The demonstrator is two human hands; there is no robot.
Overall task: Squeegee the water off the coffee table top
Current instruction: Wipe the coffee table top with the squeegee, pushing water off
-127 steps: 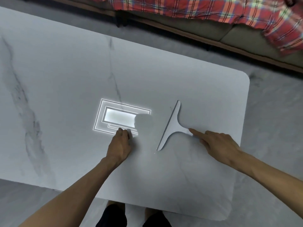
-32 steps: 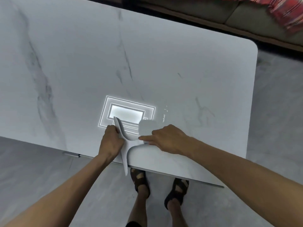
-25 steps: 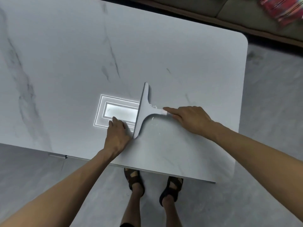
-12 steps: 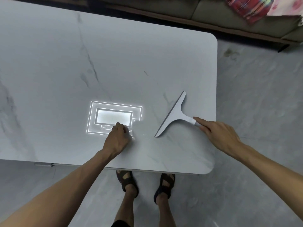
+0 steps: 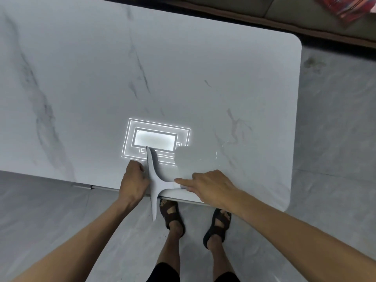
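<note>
White marble-look coffee table top [image 5: 183, 68] fills the view. At its near edge the squeegee [image 5: 154, 180] is gripped by its handle in the right hand [image 5: 211, 187]; the blade overhangs the edge. Just left, the left hand [image 5: 133, 181] is curled, apparently empty. Sandalled feet [image 5: 171, 212] are seen below.

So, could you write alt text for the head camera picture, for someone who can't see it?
Seen from above, a person's right hand holds a white squeegee at the near edge of a white marble coffee table, its blade overhanging the edge. The left hand rests beside it.
</note>
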